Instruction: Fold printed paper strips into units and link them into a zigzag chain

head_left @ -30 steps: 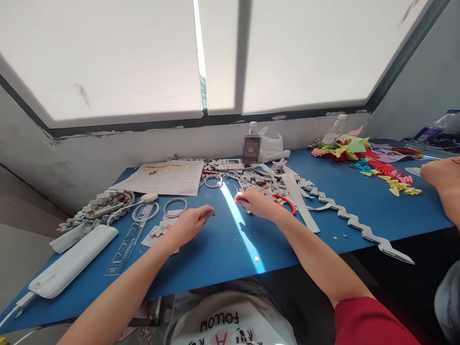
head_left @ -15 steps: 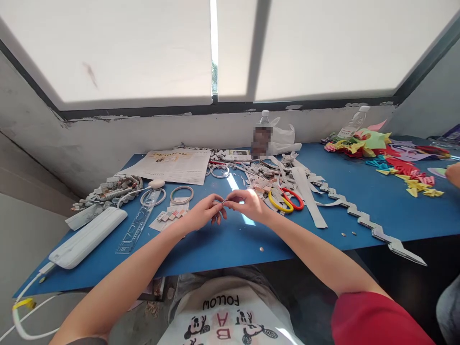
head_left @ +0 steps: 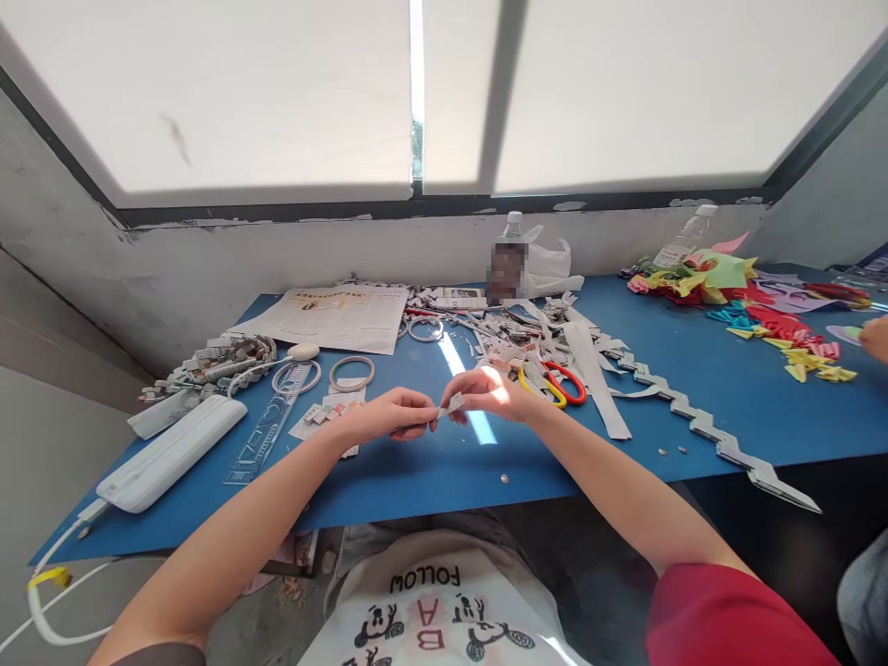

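Left hand point(head_left: 400, 413) of mine has its thumb and fingertips pinched on the near-left end of a small pale paper piece point(head_left: 454, 403), held up above the blue table point(head_left: 416, 486). Right hand point(head_left: 487, 393) is just as close, curled in from the other side with its fingertips at the far-right end; whether they press on the paper or only frame it, I can't tell. So the piece sits between my two hands, to the right of the left one, its long axis slanting from near left to far right, roughly from one set of fingertips toward the other.

Just beside my left wrist, on its far left, a row of folded pieces point(head_left: 326, 413) rests on a sheet. Right of my right hand lie scissors point(head_left: 565, 372) with red and yellow handles, then a long white strip point(head_left: 598, 381), then a zigzag chain point(head_left: 700, 424) running toward the near right. Past both hands, loose scraps point(head_left: 510, 335) spread over the far side.
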### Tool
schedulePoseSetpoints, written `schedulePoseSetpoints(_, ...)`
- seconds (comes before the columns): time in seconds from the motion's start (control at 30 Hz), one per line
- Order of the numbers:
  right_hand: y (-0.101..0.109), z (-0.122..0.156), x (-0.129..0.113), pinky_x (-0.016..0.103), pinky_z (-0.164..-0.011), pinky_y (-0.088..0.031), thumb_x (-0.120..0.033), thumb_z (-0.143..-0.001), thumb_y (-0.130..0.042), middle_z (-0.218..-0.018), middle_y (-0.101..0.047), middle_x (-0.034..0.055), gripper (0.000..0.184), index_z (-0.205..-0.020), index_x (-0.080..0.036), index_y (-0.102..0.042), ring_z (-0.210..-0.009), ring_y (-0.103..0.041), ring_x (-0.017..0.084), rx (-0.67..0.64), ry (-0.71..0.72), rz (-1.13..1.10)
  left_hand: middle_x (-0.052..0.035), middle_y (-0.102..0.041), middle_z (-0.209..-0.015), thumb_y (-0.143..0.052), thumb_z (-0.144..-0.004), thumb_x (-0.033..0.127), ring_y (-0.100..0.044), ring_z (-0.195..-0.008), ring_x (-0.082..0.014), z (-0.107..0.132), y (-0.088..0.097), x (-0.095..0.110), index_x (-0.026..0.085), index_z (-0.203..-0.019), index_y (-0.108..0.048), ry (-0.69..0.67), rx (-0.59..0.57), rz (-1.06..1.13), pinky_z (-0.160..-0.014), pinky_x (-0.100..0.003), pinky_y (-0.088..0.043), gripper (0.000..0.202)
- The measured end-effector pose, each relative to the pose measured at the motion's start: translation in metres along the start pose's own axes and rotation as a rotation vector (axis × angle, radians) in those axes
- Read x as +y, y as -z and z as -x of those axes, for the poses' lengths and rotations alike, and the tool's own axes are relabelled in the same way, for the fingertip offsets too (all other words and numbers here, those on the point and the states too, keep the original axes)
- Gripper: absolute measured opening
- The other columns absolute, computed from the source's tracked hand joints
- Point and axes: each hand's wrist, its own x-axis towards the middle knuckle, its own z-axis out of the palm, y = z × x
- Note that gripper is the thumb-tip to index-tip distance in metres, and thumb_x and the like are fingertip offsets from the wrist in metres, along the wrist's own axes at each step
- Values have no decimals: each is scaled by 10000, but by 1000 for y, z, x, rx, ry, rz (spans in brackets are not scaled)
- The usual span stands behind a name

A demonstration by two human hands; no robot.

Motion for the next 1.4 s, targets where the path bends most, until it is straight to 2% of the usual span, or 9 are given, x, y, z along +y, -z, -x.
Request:
schedulePoseSetpoints(0.17,0,1,-2,255,-630,-443,-403,-805,-673,-736,-637,12,245,-808,-158,-677,-680,-549,124,28,-90,212,39,-409,-550,-597,-811,555,-310,-494,-84,-3,0,-3,149,-745,-596,50,-12,-45,-487,-250,-216,412)
schedulePoseSetpoints(0.23,-1,-1,-1,247,-625,-427,-403,-791,-687,-767,-649,10,238,-836,-170,-687,-708,-549,127,17,-134,279,40,-409,-552,-601,-805,551,-301,-492,-83,-5,1,-7,148,-750,-596,62,-35,-24,-481,-247,-210,406)
schedulePoseSetpoints(0.37,-5,-3,1,249,-658,-452,-412,-778,-693,-826,-684,23,262,-879,-171,-681,-752,-579,138,-20,-198,252,38,-392,-556,-609,-802,513,-257,-494,-80,-8,1,-14,162,-690,-533,68,-75,48,-474,-253,-172,376)
schedulePoseSetpoints(0.5,-9,-4,4,245,-608,-469,-418,-804,-659,-803,-688,19,255,-838,-168,-625,-645,-560,112,-15,-244,231,31,-371,-579,-587,-821,457,-228,-509,-85,-7,1,-13,183,-635,-423,54,-56,103,-492,-277,-143,370)
schedulePoseSetpoints(0.8,-14,-4,4,260,-571,-500,-462,-816,-639,-746,-679,21,300,-796,-170,-575,-593,-603,120,83,-225,236,36,-337,-578,-475,-864,569,-213,-522,-102,-3,-3,-1,187,-659,-435,7,-17,-14,-511,-292,-180,435)
schedulePoseSetpoints(0.97,-17,-5,4,262,-549,-492,-478,-792,-670,-689,-666,21,329,-776,-163,-576,-564,-578,115,183,-170,192,29,-396,-584,-489,-865,554,-288,-527,-95,-2,-2,1,175,-669,-463,-20,47,-132,-520,-266,-237,428)
schedulePoseSetpoints(1.13,-14,-5,5,271,-551,-496,-440,-771,-713,-659,-666,-1,386,-1006,-167,-575,-562,-592,129,236,-134,139,27,-434,-575,-478,-881,528,-296,-519,-92,-2,-1,0,153,-759,-564,-77,90,-162,-504,-252,-249,403)
schedulePoseSetpoints(1.3,-11,-5,5,249,-525,-469,-511,-816,-636,-658,-654,29,378,-737,-143,-599,-562,-592,122,183,-186,167,19,-473,-585,-482,-883,521,-339,-526,-91,-3,-1,-4,157,-692,-536,-99,162,-213,-510,-245,-279,414)
schedulePoseSetpoints(1.4,-11,-5,5,236,-501,-433,-513,-806,-648,-609,-624,6,381,-708,-150,-587,-523,-551,104,193,-178,177,23,-491,-570,-493,-889,497,-362,-522,-90,-4,-2,-5,152,-724,-574,-102,168,-208,-509,-240,-293,391)
